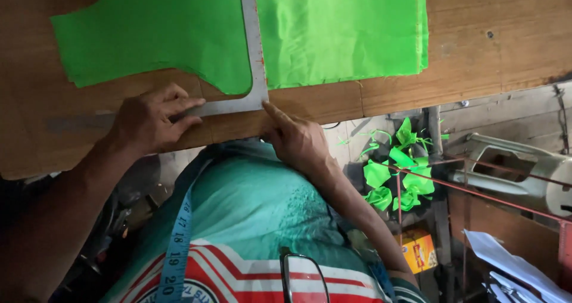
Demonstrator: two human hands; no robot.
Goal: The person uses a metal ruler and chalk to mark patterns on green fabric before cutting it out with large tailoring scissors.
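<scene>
A bright green fabric (pixel 179 35) lies flat on a brown wooden table (pixel 494 47). A grey metal L-shaped square ruler (pixel 255 53) rests across it, its corner near the table's front edge. My left hand (pixel 149 121) presses its fingertips on the ruler's short horizontal arm. My right hand (pixel 295 139) points with its forefinger at the ruler's corner, the other fingers curled. Neither hand grips anything.
A blue measuring tape (pixel 177 243) hangs over my teal and red striped shirt. Green fabric scraps (pixel 396 175) lie below the table on the right. A grey-white machine part (pixel 518 172), papers (pixel 512 267) and a yellow box (pixel 420 249) sit lower right.
</scene>
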